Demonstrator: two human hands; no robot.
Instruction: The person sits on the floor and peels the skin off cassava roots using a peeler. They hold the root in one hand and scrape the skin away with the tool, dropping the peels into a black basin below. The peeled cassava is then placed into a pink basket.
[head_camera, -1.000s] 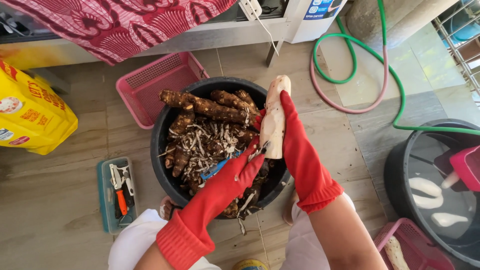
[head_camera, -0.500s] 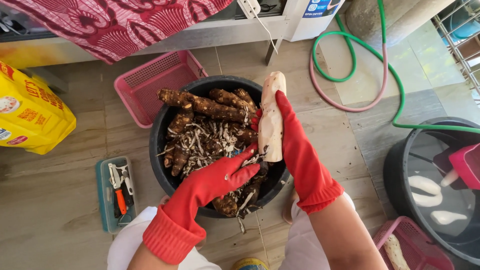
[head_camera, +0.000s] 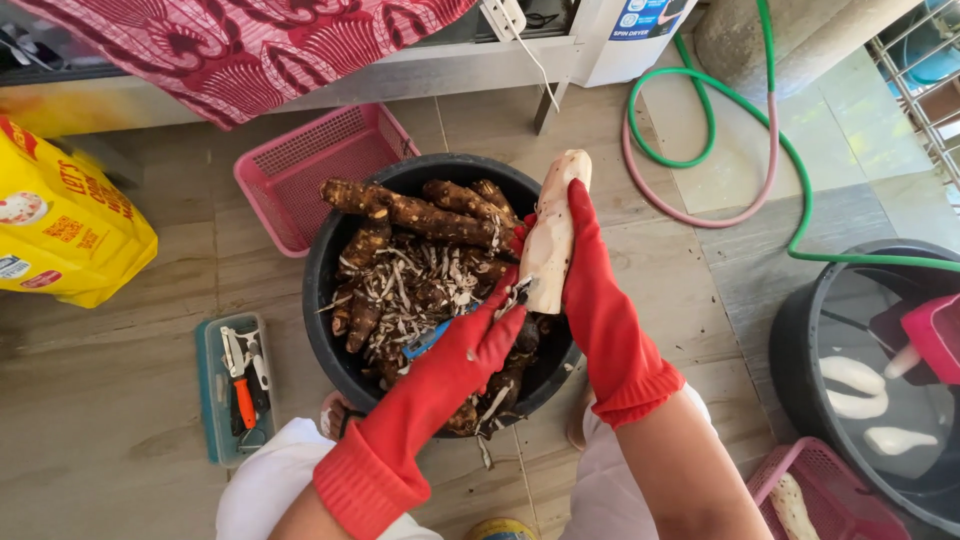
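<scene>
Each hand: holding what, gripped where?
Right hand holds a mostly peeled pale root along its lower half, upright over the black tub. Left hand holds a peeler by its blue handle, blade at the root's base.

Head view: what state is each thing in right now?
Peeled root: pale, upright in the right hand's grip.
Peeler: against the root, in the left hand.
Black tub: holds unpeeled roots and peelings.
Pink basket: empty.
Water tub: peeled roots soaking.
</scene>
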